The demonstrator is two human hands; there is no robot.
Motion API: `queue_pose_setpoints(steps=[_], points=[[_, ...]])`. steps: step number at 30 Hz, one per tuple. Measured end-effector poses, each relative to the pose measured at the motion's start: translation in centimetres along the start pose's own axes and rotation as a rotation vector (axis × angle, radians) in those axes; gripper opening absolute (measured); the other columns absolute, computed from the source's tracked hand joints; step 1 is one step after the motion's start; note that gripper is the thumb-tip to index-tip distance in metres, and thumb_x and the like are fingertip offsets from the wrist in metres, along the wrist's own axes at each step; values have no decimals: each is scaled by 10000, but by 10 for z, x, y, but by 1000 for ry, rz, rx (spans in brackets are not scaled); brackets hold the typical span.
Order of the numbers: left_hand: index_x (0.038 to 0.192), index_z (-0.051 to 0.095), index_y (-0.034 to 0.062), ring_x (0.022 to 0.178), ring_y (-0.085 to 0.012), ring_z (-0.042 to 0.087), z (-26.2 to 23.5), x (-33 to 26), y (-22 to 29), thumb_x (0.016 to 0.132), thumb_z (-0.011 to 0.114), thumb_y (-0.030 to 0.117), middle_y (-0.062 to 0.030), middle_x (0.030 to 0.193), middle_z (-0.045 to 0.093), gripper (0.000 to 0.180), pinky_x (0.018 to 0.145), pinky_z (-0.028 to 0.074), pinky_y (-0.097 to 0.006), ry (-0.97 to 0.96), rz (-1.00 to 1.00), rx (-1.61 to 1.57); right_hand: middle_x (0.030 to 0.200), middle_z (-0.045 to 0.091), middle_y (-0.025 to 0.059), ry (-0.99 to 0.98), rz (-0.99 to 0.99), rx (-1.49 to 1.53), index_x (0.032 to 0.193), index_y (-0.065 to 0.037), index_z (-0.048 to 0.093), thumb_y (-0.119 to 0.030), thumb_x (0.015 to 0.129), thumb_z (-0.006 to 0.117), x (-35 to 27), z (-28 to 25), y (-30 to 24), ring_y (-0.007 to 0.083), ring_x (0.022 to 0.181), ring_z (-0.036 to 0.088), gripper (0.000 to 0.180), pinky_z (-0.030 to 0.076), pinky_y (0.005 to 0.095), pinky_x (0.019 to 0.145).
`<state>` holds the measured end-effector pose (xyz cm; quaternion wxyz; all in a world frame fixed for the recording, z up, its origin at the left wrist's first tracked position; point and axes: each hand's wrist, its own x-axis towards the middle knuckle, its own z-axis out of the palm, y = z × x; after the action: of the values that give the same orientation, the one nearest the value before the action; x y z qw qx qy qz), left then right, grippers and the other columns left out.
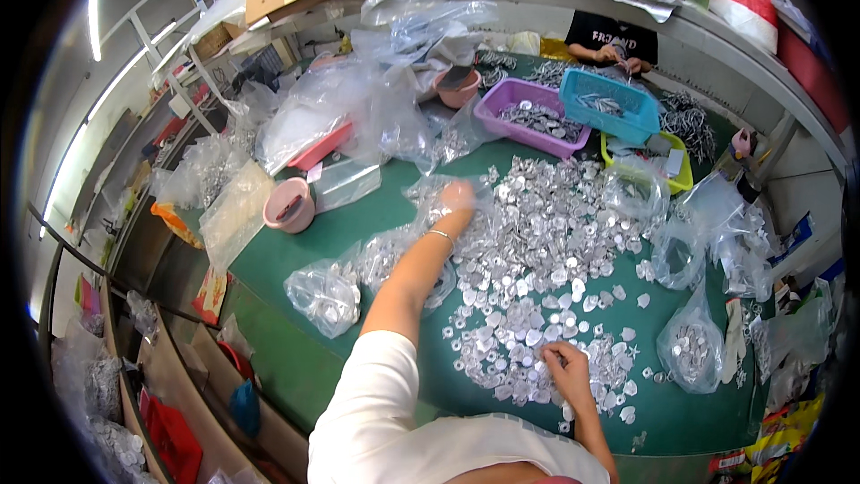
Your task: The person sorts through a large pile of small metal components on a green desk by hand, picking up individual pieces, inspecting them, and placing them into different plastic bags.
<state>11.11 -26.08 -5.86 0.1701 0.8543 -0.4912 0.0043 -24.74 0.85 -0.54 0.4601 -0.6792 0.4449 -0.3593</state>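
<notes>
My left arm reaches far across the green table, and my left hand [457,199] is at a clear plastic bag [425,193] beside the big heap. Its fingers are blurred and covered by the film, so what they do is hidden. My right hand [568,371] rests low over the nearer spread of small silver metal pieces [515,341], fingertips pinched together among them; whatever sits between them is too small to make out. Beyond it lies the larger heap of silver pieces [555,215], some heart-shaped, some round.
Tied bags of metal pieces lie left [324,296] and right [692,345]. At the back stand a purple basket [488,116], a blue basket [618,125], a yellow-green basket [685,175] and a pink bowl [288,206]. Across the table a person's hands [623,60] work.
</notes>
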Motion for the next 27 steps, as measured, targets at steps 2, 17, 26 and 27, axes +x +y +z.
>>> queue_pose_setpoints(steps=[2, 17, 26, 27], points=[[821, 671, 18, 791, -349, 646, 5, 7, -3, 781, 595, 328, -196, 853, 654, 321, 697, 523, -403, 30, 24, 5, 757, 615, 95, 5, -1, 8, 848, -1, 639, -50, 789, 609, 1, 1, 1, 179, 649, 571, 82, 440, 276, 600], [1024, 474, 24, 638, -109, 465, -178, -244, -40, 904, 511, 147, -28, 780, 482, 176, 509, 375, -212, -534, -462, -1823, 696, 573, 92, 67, -25, -80, 827, 3, 626, -54, 794, 592, -1, 4, -1, 183, 597, 535, 74, 422, 288, 577], [1406, 109, -16, 1300, -266, 261, -183, -241, -42, 749, 535, -74, -199, 1449, 164, 785, 1040, 265, -335, 93, -262, -1525, 773, 602, 116, 75, -42, -132, 861, 3, 629, -53, 796, 598, -1, 3, -7, 222, 661, 562, 92, 438, 298, 621], [1408, 115, -14, 1301, -264, 262, -185, -242, -38, 751, 536, -70, -196, 1454, 157, 782, 1039, 268, -347, 141, -265, -1503, 774, 603, 114, 76, -50, -108, 860, 4, 629, -52, 793, 601, 1, 4, -7, 217, 657, 559, 91, 439, 295, 621]])
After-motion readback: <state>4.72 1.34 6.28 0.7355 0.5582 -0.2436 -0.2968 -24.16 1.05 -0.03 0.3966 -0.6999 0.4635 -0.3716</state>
